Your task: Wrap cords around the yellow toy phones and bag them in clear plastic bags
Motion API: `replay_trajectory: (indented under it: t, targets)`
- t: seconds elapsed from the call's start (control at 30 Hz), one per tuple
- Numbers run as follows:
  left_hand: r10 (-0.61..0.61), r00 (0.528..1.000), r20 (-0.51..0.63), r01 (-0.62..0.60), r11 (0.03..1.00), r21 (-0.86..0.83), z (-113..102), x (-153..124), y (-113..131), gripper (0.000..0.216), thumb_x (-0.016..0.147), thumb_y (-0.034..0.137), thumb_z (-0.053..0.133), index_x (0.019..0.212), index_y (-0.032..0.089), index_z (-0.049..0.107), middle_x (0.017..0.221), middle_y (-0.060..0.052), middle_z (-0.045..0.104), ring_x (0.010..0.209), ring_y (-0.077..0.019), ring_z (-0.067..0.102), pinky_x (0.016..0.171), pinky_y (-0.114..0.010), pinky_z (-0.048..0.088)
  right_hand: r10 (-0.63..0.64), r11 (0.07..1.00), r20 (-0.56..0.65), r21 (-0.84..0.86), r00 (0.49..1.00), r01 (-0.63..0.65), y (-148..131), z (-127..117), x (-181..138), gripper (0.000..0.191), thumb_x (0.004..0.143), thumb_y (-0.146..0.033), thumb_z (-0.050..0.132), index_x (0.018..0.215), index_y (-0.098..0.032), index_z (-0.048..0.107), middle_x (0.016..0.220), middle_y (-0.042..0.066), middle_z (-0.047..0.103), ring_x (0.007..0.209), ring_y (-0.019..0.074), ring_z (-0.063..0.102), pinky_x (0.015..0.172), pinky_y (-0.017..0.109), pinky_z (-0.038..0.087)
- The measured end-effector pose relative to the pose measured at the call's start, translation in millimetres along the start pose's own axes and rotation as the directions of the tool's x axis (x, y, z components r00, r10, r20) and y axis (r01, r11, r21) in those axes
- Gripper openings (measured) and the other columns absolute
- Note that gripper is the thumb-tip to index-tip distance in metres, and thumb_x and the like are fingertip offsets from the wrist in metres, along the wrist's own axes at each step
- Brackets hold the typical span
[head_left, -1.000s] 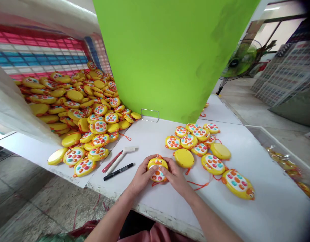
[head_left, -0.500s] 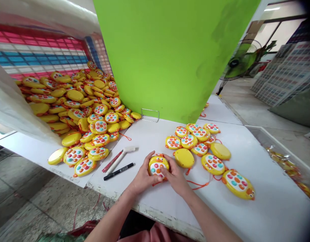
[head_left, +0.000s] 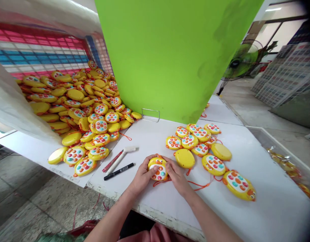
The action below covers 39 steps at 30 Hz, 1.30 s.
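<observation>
A yellow duck-shaped toy [head_left: 158,169] with coloured round buttons sits face up at the near edge of the white table [head_left: 258,215]. My left hand [head_left: 141,177] grips its left side, thumb on the buttons. My right hand [head_left: 177,175] wraps its right side, thumb pressed on the face. An orange cord [head_left: 197,185] trails from under the toy toward the right. Both hands hold the same toy.
A group of the same yellow toys [head_left: 202,148] lies to the right. A big heap of them [head_left: 81,107] spills from a bag at the left. Two markers and a white tool [head_left: 118,163] lie left of my hands. A green board [head_left: 175,57] stands behind; a fan [head_left: 242,60] stands far right.
The toy stayed in both hands at the same spot. My thumbs shifted over its buttons and the toy tilted slightly.
</observation>
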<state>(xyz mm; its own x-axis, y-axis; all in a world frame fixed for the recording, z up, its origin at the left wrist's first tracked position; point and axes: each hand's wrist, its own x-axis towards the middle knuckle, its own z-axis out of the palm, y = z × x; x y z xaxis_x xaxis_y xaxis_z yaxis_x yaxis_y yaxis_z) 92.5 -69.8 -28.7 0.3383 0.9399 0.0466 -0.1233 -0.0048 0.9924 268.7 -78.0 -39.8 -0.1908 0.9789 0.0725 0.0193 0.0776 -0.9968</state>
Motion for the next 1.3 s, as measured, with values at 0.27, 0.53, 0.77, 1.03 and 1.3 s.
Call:
replay_trajectory:
  t: [0.27,0.53,0.77,1.03,1.3]
  targets:
    - [-0.060,0.998,-0.010,0.057,0.980,-0.192,-1,2,-4,0.044,0.083,0.037,0.066,0.123,0.021,0.055,0.120,-0.007,0.060,0.100,-0.0211,0.059,0.087,-0.032,0.049,-0.065,0.997,-0.035,-0.050,0.997,0.063,3,5,-2,0.041,0.090,-0.038,0.056,0.129,-0.024,0.054,0.130,0.006,0.059,0.117,0.0240,0.056,0.102,0.039,0.044]
    - [0.107,0.990,-0.093,-0.088,0.978,0.187,-1,3,-1,0.046,0.091,0.039,0.054,0.133,0.022,0.045,0.127,-0.011,0.056,0.109,-0.0232,0.058,0.089,-0.035,0.050,0.108,0.877,-0.221,0.480,0.969,0.012,3,-8,9,0.040,0.081,-0.046,0.067,0.117,-0.032,0.059,0.120,0.002,0.065,0.104,0.0239,0.064,0.084,0.040,0.055]
    - [0.520,0.801,-0.297,-0.018,0.517,0.856,-87,-32,31,0.034,0.093,0.035,0.048,0.125,0.023,0.052,0.127,-0.011,0.056,0.121,-0.0261,0.051,0.105,-0.045,0.039,0.223,0.746,-0.181,0.664,0.958,-0.048,0,-17,7,0.040,0.077,-0.043,0.073,0.113,-0.029,0.064,0.100,0.003,0.071,0.085,0.0168,0.067,0.072,0.029,0.053]
    - [0.305,0.717,-0.627,0.636,0.080,0.767,-204,-62,23,0.070,0.085,0.058,0.052,0.144,0.023,0.036,0.152,-0.019,0.027,0.137,-0.0453,0.022,0.099,-0.067,0.030,0.221,0.847,-0.006,0.497,0.975,-0.189,-3,0,7,0.036,0.078,-0.042,0.073,0.106,-0.021,0.067,0.082,0.004,0.069,0.071,0.0154,0.064,0.065,0.029,0.047]
    - [0.329,0.845,-0.421,0.435,0.036,0.900,-205,-20,23,0.058,0.086,0.053,0.053,0.138,0.029,0.047,0.142,-0.012,0.043,0.127,-0.0395,0.039,0.102,-0.057,0.033,0.211,0.876,0.023,0.439,0.977,-0.199,3,0,7,0.036,0.080,-0.041,0.071,0.108,-0.020,0.066,0.085,0.004,0.068,0.074,0.0165,0.063,0.068,0.031,0.047]
